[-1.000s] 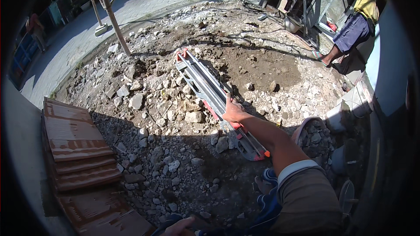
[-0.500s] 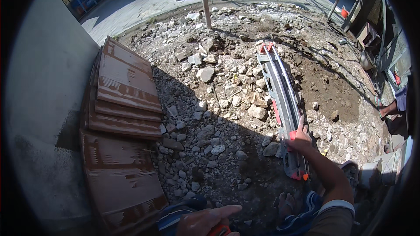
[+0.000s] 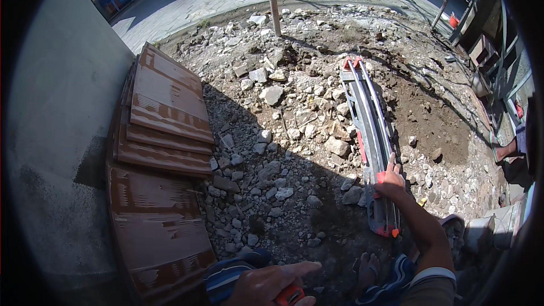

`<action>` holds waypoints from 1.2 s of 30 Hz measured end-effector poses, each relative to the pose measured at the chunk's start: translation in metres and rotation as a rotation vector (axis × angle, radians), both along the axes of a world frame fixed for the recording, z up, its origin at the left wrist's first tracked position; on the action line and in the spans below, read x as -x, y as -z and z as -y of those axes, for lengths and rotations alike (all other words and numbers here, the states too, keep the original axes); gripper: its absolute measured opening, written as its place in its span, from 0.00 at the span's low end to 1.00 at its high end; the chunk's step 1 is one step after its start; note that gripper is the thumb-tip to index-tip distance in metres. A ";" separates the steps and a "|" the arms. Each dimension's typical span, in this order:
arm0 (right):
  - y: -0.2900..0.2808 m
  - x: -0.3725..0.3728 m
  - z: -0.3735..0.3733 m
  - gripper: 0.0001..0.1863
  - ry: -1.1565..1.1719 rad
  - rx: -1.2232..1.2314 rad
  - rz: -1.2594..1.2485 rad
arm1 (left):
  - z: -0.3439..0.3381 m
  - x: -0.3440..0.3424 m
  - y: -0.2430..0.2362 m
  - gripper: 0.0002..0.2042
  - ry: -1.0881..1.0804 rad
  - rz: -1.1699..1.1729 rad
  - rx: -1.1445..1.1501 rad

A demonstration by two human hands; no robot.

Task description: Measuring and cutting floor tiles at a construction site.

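A long grey tile cutter [image 3: 362, 110] with twin metal rails and red ends lies on the rubble, to the right of centre. My right hand [image 3: 391, 181] is on the red sliding part near its close end, the index finger stretched forward along the rails and the other fingers partly hidden. At the lower edge my left hand [image 3: 263, 284] is closed round a small red-and-black object [image 3: 290, 294], shaped like a tape measure, its index finger pointing right. The hand hides part of that object, and the frame's lower edge cuts it off.
Brown tiles [image 3: 170, 88] lean in a stack against the grey wall [image 3: 54, 136] at left. Rubble and loose stones [image 3: 272, 95] cover the ground. A wooden post [image 3: 272, 5] stands ahead, before the paved road [image 3: 192, 5]. Another person's foot [image 3: 504, 150] shows at far right.
The whole scene has shifted slightly right and down in the picture. My left hand has turned a little, showing more of the red-and-black object. My right hand stays on the tile cutter.
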State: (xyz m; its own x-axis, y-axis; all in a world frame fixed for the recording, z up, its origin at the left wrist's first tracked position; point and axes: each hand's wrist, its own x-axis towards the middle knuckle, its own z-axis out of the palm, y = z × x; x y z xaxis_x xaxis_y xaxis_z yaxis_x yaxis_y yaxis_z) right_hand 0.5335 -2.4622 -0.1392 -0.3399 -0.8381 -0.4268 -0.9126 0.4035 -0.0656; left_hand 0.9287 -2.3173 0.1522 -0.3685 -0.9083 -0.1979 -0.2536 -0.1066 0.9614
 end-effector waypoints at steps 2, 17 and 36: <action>0.003 0.004 -0.005 0.73 -0.009 0.019 -0.038 | 0.000 -0.002 0.000 0.24 0.015 -0.011 0.011; -0.012 0.005 0.005 0.77 -0.053 -0.108 -0.028 | -0.002 -0.038 0.019 0.25 0.103 -0.129 0.054; -0.128 -0.238 0.014 0.45 -0.890 -0.287 0.441 | 0.011 -0.062 0.047 0.21 -0.147 -0.208 0.109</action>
State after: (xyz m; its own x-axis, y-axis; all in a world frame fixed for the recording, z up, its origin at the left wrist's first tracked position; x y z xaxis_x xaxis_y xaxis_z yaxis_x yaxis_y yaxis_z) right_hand 0.7710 -2.4758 -0.0110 0.5886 -0.5562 -0.5867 -0.8064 -0.3530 -0.4744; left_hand 0.9907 -2.3280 0.1051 -0.2538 -0.9668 -0.0299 -0.0385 -0.0208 0.9990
